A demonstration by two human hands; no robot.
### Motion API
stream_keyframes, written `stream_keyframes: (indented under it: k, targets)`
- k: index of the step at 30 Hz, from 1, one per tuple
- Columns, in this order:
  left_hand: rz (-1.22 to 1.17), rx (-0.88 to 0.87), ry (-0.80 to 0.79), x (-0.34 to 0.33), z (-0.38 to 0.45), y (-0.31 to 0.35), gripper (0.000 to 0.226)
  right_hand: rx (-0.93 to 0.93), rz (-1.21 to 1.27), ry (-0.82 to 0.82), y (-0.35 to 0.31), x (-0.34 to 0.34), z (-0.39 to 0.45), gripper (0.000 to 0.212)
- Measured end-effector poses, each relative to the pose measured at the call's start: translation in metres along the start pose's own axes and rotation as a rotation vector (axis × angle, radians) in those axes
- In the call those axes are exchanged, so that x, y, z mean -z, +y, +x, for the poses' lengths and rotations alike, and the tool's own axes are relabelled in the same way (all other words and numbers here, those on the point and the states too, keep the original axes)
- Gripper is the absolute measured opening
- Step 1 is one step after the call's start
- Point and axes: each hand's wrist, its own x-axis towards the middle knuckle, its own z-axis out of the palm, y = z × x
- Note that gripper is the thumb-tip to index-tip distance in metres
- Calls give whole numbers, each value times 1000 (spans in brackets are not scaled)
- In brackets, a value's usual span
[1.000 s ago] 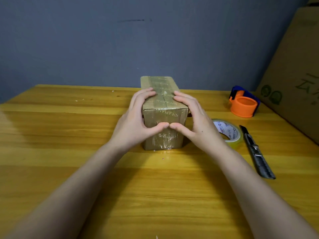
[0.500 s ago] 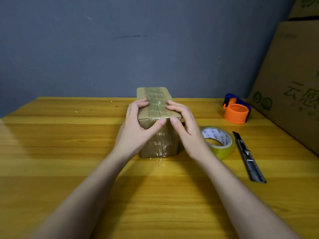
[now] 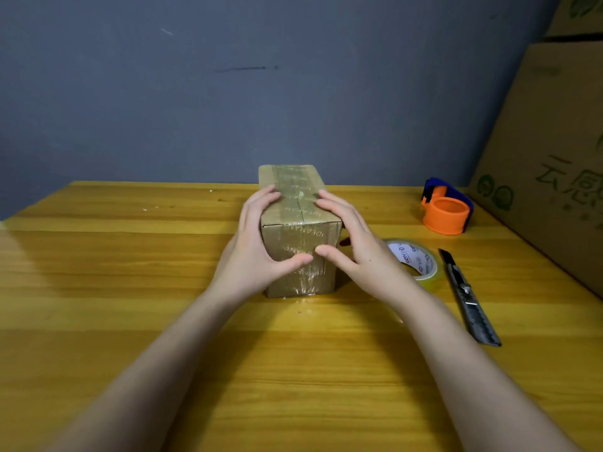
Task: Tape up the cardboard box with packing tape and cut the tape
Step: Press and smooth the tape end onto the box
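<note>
Box: the taped cardboard box (image 3: 298,230) stands at frame centre.
Left hand (image 3: 253,252): your fingers lie on top, thumb pressing the near face.
Right hand (image 3: 355,252): mirrors it, fingers spread.
Tip: rub the tape flat toward the edges.
Surface: yellow wooden table (image 3: 130,288); tape roll (image 3: 414,261) and utility knife (image 3: 466,295) centre right.
Room: grey wall (image 3: 195,93) behind.

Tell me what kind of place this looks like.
Probably a packing or shipping bench: a tape roll, a utility knife and an orange tape dispenser lie on a wooden table, with big cartons stacked at the right.
</note>
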Motion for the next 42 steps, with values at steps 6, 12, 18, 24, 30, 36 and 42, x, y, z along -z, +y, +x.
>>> stream_keyframes:
  k: [6, 12, 18, 24, 30, 36, 42]
  targets:
    - [-18, -61, -131, 7, 3, -11, 103, -32, -135, -63, -8, 5, -3, 92]
    - [-198, 81, -190, 16, -3, -2, 92, -148, 170, -9, -17, -4, -7, 72]
    - [-616, 376, -59, 7, 0, 13, 76, -226, 152, 190, -35, -23, -1, 57]
    - [-675, 479, -48, 6, 16, 11, 54, -296, 121, 211, -36, -33, 9, 52]
    - [-682, 510, -71, 9, 28, 2, 52, -332, 139, 191, -31, -35, 25, 52]
    - [-668, 516, -44, 6, 30, 1, 54, -344, 106, 184, -28, -38, 31, 52]
    - [-637, 530, 6, 2, 26, 7, 54, -343, 36, 163, -27, -37, 30, 53]
